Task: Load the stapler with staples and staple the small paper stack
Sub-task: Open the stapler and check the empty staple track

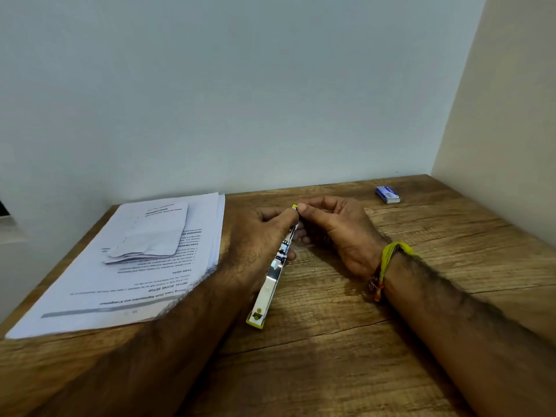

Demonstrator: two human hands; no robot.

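Left hand (pixel 258 236) grips stapler (pixel 272 275) mid-body; right hand (pixel 331 227) pinches its far tip; stapler likely light, rigid, slick metal; hold by sides.

Soft, even light; faint shadows under the hands (pixel 301 233) on the worktop (pixel 331 356). Wide-angle bending at edges; forearms at 6 o'clock blurred.
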